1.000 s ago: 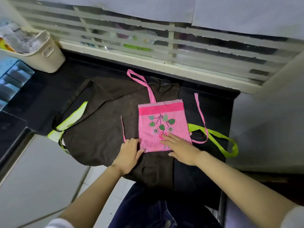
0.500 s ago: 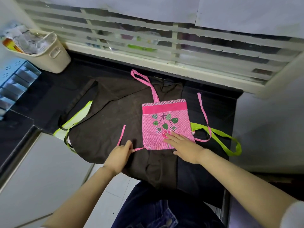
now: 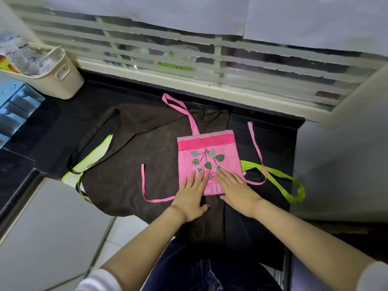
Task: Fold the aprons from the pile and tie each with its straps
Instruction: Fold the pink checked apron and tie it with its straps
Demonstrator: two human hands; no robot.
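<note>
Lying folded into a small square, the pink apron [image 3: 206, 162] rests on a spread dark brown apron [image 3: 130, 164], right of the counter's middle, with its leaf-and-flower appliqué facing up. The left hand [image 3: 190, 196] and the right hand [image 3: 237, 190] press flat on its near edge, side by side. Their fingers are straight, held nearly together and curled round nothing, and the heels of both hands lie off the pink cloth on the brown one. The pink neck loop [image 3: 182, 110] runs away toward the window. One pink tie [image 3: 147, 194] trails loose to the left of the square. The other pink tie [image 3: 257, 156] curves along the right side and crosses a lime-green strap [image 3: 281, 181]. More lime-green cloth [image 3: 92, 160] shows from under the brown apron's left edge. All of this lies on a black counter [image 3: 273, 135] below a louvred window [image 3: 189, 59]. A cream basket [image 3: 63, 78] of papers and a blue drawer unit [image 3: 14, 110] stand at far left.
</note>
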